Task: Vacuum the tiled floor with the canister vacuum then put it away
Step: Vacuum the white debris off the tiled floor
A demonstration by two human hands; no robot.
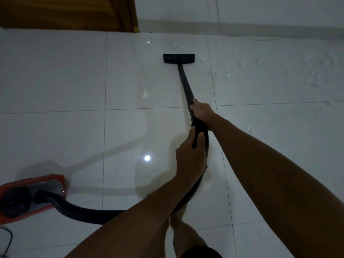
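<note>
Gripping the black handle end of the wand, the left hand (188, 155) was wrapped shut around it where the ribbed hose (89, 214) joined, thumb lying along the top. Just ahead, the right hand (202, 113) was closed around the wand (185, 84) higher up, the two hands nearly touching. The hose curved back under the left forearm and ran left across the floor to the red canister vacuum (28, 196), which sat at the lower left edge with a dark cord (7, 237) trailing beside it. A bare leg showed below the arms. The glossy white tiled floor (65, 75) reflected ceiling lights. Farther out, the flat black floor head (179, 58) rested on the tiles, just left of scattered white scraps of debris (214, 70) spreading to the right. Beyond stood a white wall and a wooden door (68, 13) at the upper left.
</note>
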